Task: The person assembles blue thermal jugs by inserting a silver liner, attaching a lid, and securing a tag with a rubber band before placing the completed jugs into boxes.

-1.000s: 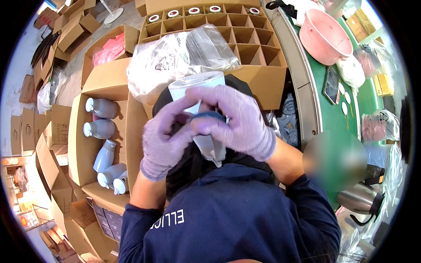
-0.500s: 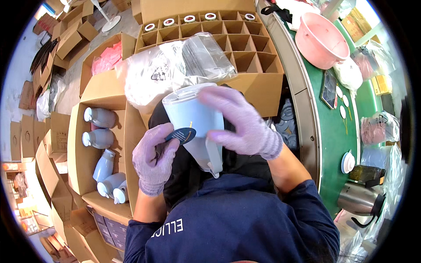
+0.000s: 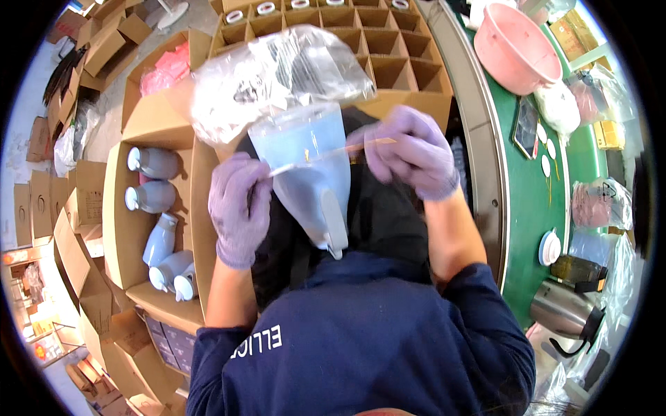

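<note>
Cardboard cartons surround the workstation; a divided cardboard carton (image 3: 388,66) sits ahead. Left hand (image 3: 239,208) and right hand (image 3: 409,152), both gloved, pinch the mouth of a clear plastic bag (image 3: 305,156) around a pale blue bottle (image 3: 312,187), held raised at chest height, apparently to keep it open.

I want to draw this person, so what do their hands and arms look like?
Both the left hand and the right hand wear thin, stretchy light purple gloves that cover the fingers and end at the wrists. The forearms are bare. Above the elbows come the short sleeves of a dark navy shirt, which has white lettering near the left shoulder.
</note>
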The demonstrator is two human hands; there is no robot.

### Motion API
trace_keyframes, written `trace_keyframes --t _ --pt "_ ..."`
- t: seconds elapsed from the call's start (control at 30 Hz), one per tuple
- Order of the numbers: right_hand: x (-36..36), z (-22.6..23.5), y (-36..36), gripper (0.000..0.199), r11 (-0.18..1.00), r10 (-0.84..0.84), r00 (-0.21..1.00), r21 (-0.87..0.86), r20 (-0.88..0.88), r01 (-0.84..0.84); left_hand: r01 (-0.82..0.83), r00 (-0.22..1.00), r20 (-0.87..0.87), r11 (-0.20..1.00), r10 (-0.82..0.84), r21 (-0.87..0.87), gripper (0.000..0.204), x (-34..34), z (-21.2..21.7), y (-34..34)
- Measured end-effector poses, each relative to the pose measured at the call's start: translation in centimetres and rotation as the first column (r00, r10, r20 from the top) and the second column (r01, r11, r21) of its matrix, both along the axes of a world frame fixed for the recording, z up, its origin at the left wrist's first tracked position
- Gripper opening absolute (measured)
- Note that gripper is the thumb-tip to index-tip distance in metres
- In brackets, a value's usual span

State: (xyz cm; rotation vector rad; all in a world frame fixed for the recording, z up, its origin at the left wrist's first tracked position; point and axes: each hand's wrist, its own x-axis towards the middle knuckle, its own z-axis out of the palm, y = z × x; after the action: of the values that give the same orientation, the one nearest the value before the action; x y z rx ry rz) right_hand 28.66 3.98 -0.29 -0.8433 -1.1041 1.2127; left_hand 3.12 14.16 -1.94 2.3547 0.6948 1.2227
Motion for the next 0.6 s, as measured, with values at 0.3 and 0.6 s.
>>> trace_keyframes --t 0.3,0.6 --pt "-4.8 -7.3 -10.2 0.035 0.935 0.298 0.846 0.044 0.443 -0.352 0.427 0.833 -0.289 0.881 -0.471 -0.206 0.023 -7.2 -8.2 -9.7" --pt "-10.9 -4.2 -6.3 0.064 0.964 -0.016 0.672 0.189 0.740 -0.185 0.376 0.916 -0.055 0.899 -0.397 -0.225 0.034 -5.2 -4.3 -9.0"
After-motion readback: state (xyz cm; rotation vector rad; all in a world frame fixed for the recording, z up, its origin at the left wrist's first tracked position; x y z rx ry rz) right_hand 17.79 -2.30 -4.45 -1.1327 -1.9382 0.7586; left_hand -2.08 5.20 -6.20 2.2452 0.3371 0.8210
